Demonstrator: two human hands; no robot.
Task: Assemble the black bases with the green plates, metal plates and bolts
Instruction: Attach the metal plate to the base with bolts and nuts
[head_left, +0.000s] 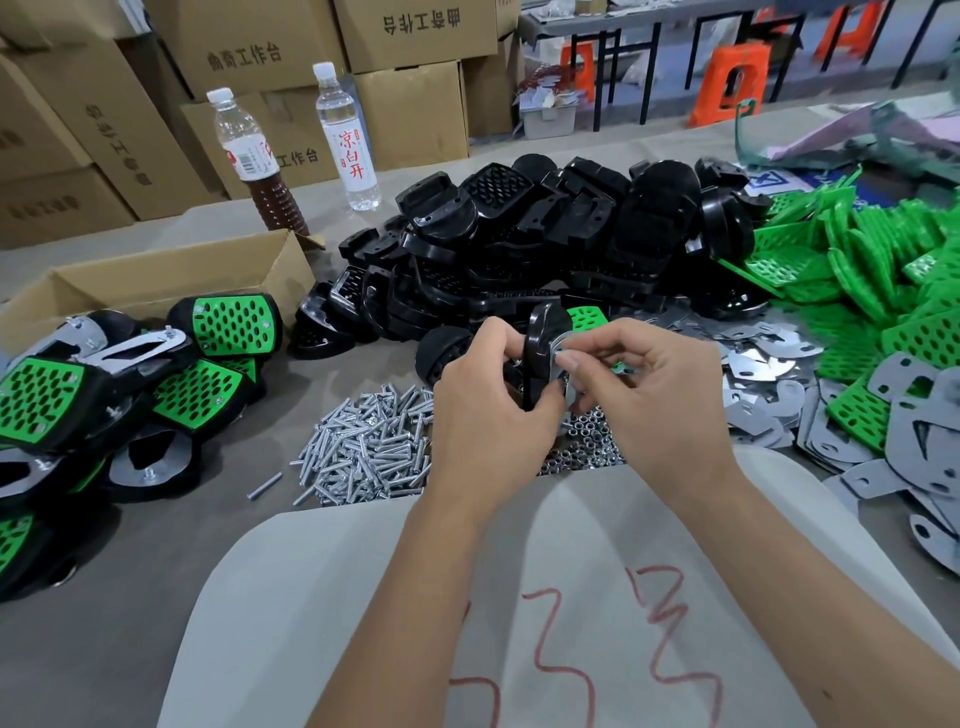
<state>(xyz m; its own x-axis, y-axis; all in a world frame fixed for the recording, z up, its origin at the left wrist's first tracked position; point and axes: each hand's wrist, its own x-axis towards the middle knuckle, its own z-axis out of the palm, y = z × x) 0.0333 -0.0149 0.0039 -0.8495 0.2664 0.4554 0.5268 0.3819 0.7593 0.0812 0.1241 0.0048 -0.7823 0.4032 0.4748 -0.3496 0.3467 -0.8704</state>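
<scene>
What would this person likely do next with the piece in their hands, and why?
Probably reach down for a bolt. The left hand grips a black base held on edge, and the right hand pinches a metal plate against its face. No bolt shows through the pair yet, and the bolt pile lies just below the hands.
</scene>
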